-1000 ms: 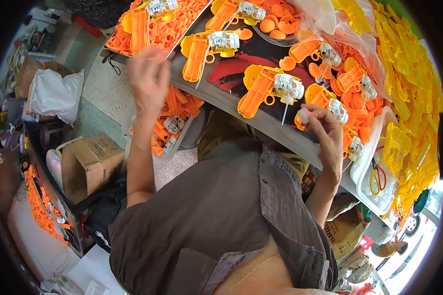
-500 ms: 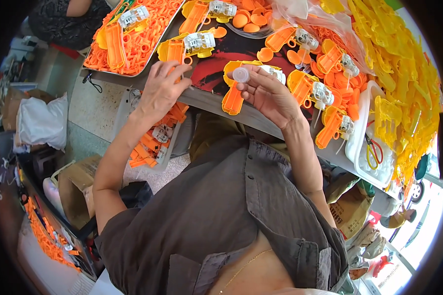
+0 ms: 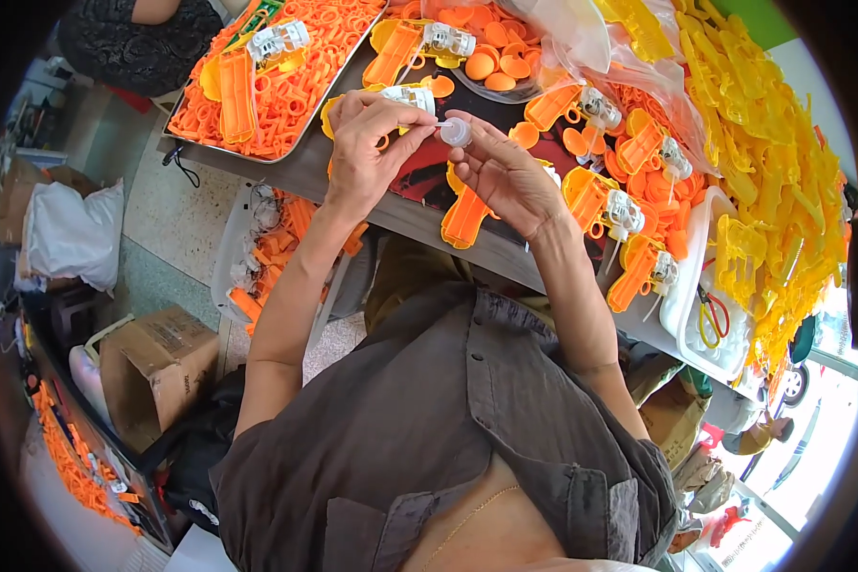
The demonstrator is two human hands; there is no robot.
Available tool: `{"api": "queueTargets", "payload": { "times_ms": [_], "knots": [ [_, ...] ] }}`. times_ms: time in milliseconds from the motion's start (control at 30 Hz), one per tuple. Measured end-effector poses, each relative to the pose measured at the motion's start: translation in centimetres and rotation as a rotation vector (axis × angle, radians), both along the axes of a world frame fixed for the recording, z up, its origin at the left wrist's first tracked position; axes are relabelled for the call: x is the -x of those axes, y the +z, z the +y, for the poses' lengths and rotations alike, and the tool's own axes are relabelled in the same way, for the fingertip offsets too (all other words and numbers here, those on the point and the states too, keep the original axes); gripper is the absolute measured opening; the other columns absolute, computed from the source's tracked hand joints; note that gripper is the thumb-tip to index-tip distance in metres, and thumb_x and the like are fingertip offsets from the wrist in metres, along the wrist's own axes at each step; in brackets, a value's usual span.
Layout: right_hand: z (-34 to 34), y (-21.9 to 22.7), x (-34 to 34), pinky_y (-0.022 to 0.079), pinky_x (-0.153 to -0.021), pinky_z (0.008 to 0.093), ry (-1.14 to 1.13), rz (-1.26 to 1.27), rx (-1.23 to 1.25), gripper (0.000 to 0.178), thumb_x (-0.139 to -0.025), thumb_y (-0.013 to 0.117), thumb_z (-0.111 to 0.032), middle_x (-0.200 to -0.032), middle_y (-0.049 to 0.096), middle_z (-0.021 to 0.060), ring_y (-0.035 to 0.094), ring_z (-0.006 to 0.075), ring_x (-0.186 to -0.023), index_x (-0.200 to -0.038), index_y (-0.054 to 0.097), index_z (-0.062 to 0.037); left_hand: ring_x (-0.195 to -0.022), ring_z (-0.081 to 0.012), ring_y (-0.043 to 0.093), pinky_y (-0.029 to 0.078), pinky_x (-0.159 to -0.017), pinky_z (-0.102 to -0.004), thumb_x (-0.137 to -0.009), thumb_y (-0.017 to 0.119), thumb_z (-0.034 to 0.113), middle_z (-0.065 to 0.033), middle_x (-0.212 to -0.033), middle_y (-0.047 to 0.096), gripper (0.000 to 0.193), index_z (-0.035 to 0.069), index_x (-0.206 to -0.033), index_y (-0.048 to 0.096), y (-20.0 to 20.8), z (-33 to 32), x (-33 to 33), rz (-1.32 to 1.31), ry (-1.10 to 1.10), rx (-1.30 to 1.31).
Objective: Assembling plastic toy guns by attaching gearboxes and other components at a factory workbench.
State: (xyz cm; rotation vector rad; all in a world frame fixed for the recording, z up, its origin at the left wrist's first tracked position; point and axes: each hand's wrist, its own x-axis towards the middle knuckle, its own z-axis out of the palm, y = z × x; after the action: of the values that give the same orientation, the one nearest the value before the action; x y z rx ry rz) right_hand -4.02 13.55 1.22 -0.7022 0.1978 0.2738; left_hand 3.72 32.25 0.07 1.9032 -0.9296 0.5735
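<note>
My right hand [image 3: 510, 172] holds a small round clear plastic cap [image 3: 456, 132] between thumb and fingers, its round face toward me. Close beside it, my left hand [image 3: 377, 143] is pinched, its fingertips meeting the cap's left edge. A thin whitish bit shows at those fingertips, too small to name. Below the hands lies an orange and yellow plastic toy gun half [image 3: 467, 217], partly covered by my right hand. Behind my left hand, another such half with a white clear mechanism [image 3: 412, 96] is partly hidden.
Several more toy gun halves [image 3: 589, 195] line the table. A metal tray [image 3: 278, 158] of orange parts stands left, a yellow heap [image 3: 763, 172] right. A white bin [image 3: 682, 305] holds scissors [image 3: 710, 319]. Below the table edge sits a tub [image 3: 221, 272] of orange pieces.
My left hand has moved right and up from the toy gun half on the left to meet the cap. My right hand still holds the cap, shifted slightly left.
</note>
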Motion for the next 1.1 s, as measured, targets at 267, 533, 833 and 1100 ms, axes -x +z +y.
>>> {"api": "queueTargets", "payload": {
  "times_ms": [267,533,833,1100],
  "knots": [
    [0.4,-0.3,-0.5,0.053,-0.081,0.025,-0.004,0.017,0.001,0.042,-0.097,0.059,-0.017,-0.111,0.061,0.0066,0.061,0.0133,-0.091,-0.134,0.048,0.0002,-0.09,-0.0156,0.055,0.035,-0.09,-0.0335,-0.073,0.08,0.013,0.0074,-0.089,0.069,0.017,0.015,-0.087,0.071,0.0,0.7,-0.4,-0.039,0.024,-0.051],
    [0.7,-0.5,-0.6,0.053,-0.08,0.0244,0.003,-0.022,0.113,0.043,-0.098,0.058,-0.018,-0.108,0.062,0.0054,0.061,0.0111,-0.089,-0.135,0.048,0.0002,-0.089,-0.0166,0.055,0.036,-0.089,-0.0338,-0.075,0.078,0.009,0.0053,-0.088,0.069,0.016,0.012,-0.09,0.071,0.3,0.8,0.1,-0.097,0.035,-0.111],
    [2.4,0.0,-0.4,0.05,-0.078,0.0237,-0.057,-0.128,0.465,0.042,-0.096,0.061,-0.018,-0.1,0.063,0.0037,0.06,0.0096,-0.087,-0.132,0.051,0.0025,-0.092,-0.0177,0.055,0.033,-0.094,-0.0364,-0.075,0.078,0.012,0.0048,-0.09,0.068,0.02,0.014,-0.092,0.07,-0.6,1.2,1.4,0.061,0.034,-0.075],
    [5.5,-0.8,0.2,0.047,-0.08,0.0318,-0.285,-0.47,1.405,0.028,-0.081,0.077,-0.018,-0.106,0.065,0.007,0.057,0.0175,-0.095,-0.105,0.068,-0.0056,-0.093,-0.018,0.058,0.034,-0.097,-0.0397,-0.072,0.078,0.01,0.0009,-0.094,0.067,0.04,0.011,-0.111,0.068,-2.5,2.2,4.6,0.1,0.219,-0.116]
  ]
}}
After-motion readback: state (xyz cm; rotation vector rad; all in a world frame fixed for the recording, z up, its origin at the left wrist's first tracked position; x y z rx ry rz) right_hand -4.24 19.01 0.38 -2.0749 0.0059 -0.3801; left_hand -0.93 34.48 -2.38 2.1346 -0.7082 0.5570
